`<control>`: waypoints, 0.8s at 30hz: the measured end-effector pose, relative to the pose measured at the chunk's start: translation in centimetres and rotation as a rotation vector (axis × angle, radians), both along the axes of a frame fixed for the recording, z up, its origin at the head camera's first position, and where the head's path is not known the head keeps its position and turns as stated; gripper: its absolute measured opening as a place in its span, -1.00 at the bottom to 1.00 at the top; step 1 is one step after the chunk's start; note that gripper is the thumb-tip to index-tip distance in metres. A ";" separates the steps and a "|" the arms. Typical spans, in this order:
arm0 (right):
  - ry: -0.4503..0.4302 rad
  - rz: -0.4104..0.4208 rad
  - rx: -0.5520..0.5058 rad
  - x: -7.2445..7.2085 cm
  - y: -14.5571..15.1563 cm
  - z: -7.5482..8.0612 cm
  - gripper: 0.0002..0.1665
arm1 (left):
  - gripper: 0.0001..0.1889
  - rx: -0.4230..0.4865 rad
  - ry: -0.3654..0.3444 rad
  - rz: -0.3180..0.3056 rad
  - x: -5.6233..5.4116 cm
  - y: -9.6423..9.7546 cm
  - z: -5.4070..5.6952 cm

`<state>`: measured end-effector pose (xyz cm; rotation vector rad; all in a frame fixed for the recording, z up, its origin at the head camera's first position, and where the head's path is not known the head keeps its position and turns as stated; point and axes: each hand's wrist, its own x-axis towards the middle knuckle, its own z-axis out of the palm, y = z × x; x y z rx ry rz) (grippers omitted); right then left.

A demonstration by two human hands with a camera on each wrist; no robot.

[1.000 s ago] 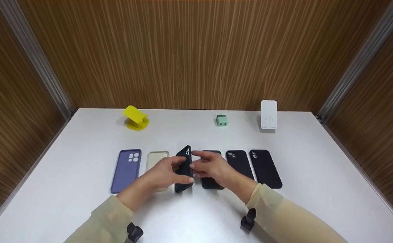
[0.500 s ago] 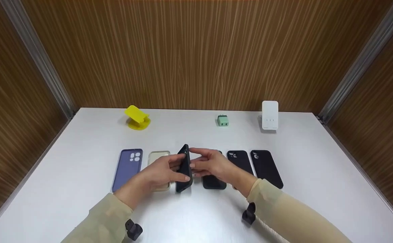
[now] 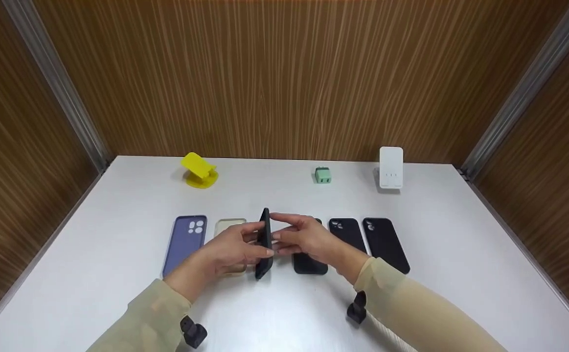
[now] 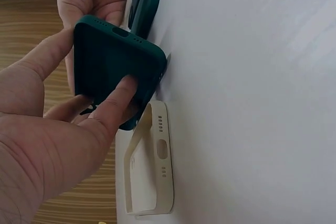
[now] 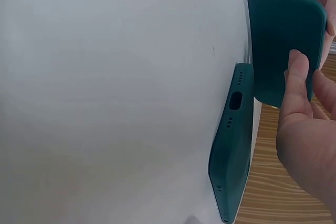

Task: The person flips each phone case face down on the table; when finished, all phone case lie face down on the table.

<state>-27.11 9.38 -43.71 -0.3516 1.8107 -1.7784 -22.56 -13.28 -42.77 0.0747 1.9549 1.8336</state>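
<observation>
I've got both grips busy: the left hand [image 3: 228,249] and right hand [image 3: 316,239] clasp the dark green case [image 4: 100,59] on edge, between the cream case [image 4: 165,187] and a second green case [image 5: 230,145]. Purple [image 3: 185,244] and two black cases [image 3: 386,244] also lie on the desk [image 3: 274,318]: five down, I judge, this one unfinished.

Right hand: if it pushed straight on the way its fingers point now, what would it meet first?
The dark green phone case, held on edge; the right hand seems to be touching its back, though depth is hard to judge. Beyond it lies the left hand.
</observation>
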 end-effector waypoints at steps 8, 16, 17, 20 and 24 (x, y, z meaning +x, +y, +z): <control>-0.008 0.010 -0.010 0.1 -0.3 -0.3 -0.31 | -0.13 0.062 -0.037 0.071 0.1 0.3 0.1; 0.032 -0.027 0.002 0.7 -0.8 -0.6 -0.33 | -0.13 0.072 -0.054 0.126 0.3 0.8 0.8; 0.043 -0.033 0.009 0.8 -0.9 -0.5 -0.33 | -0.14 0.072 -0.049 0.128 0.4 0.9 0.9; 0.078 -0.054 0.032 1.1 -1.2 -0.4 -0.35 | -0.14 0.071 -0.033 0.134 0.5 1.0 1.1; 0.098 -0.096 0.063 1.3 -1.5 -0.3 -0.35 | -0.14 0.082 -0.027 0.140 0.7 1.0 1.3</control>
